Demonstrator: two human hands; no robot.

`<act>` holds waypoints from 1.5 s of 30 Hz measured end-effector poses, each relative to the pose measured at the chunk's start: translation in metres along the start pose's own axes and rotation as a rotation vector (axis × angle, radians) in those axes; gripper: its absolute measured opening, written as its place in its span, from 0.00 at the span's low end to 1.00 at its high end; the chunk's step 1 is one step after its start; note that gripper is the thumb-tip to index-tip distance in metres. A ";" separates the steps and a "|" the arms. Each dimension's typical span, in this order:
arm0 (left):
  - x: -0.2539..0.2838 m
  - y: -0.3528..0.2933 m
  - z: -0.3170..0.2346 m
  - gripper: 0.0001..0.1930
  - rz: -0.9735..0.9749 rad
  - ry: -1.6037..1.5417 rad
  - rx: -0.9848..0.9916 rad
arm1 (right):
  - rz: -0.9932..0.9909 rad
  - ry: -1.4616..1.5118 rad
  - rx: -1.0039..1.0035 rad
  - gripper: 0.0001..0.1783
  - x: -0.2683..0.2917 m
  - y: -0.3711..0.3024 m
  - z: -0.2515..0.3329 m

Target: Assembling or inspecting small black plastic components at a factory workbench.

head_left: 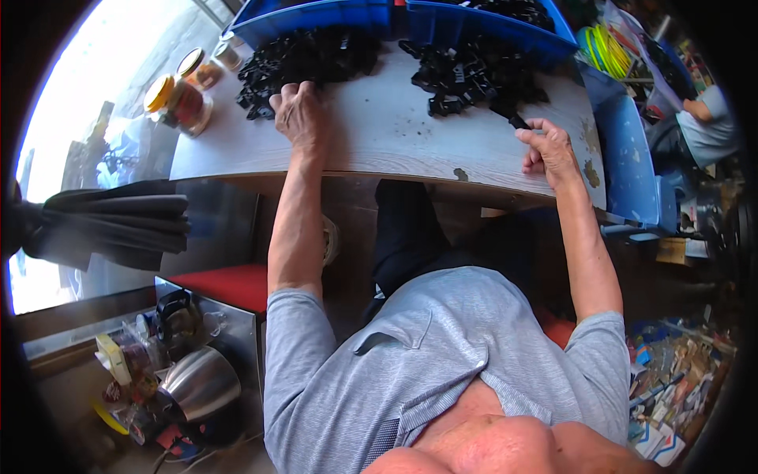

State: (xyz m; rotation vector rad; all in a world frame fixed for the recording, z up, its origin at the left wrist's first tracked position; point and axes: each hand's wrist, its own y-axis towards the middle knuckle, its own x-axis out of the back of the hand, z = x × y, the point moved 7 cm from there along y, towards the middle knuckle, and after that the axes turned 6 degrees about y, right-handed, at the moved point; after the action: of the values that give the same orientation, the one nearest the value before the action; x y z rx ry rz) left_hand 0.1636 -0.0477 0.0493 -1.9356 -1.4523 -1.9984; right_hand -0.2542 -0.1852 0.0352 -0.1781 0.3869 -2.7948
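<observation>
On the pale wood-grain table [371,138] lie two heaps of small black plastic parts. At the near edge of the left heap [316,59], my left hand [298,118] has its fingers curled in, and its fingertips are hidden among the parts. To the right, my right hand [549,154] pinches a small dark plastic piece [518,122] between thumb and forefinger. That piece points toward the near right corner of the right heap [470,75]; whether it touches the heap I cannot tell.
Blue bins [316,21] stand along the table's far edge, one holding more black parts. A blue crate [628,158] adjoins the right side. Jars, one with a yellow lid [159,93], stand at the far left. A metal kettle [204,383] sits at lower left.
</observation>
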 end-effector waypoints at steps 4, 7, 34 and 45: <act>0.010 -0.015 -0.010 0.08 -0.040 -0.034 -0.093 | -0.157 0.083 0.019 0.26 0.051 0.011 0.003; 0.019 -0.027 -0.025 0.07 -0.055 -0.106 -0.206 | -0.321 0.127 0.020 0.25 0.106 0.021 0.005; 0.024 -0.056 -0.078 0.12 0.187 -0.326 -0.375 | -0.054 -0.282 -0.006 0.15 -0.021 0.030 0.008; 0.027 -0.074 -0.094 0.10 0.282 -0.336 -0.380 | -0.007 -0.047 0.019 0.14 -0.015 0.025 -0.002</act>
State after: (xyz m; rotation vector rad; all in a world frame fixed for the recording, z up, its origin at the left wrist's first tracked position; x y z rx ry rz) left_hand 0.0412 -0.0452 0.0449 -2.5603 -0.8026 -1.9987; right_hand -0.2335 -0.2023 0.0247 -0.2412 0.3482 -2.7941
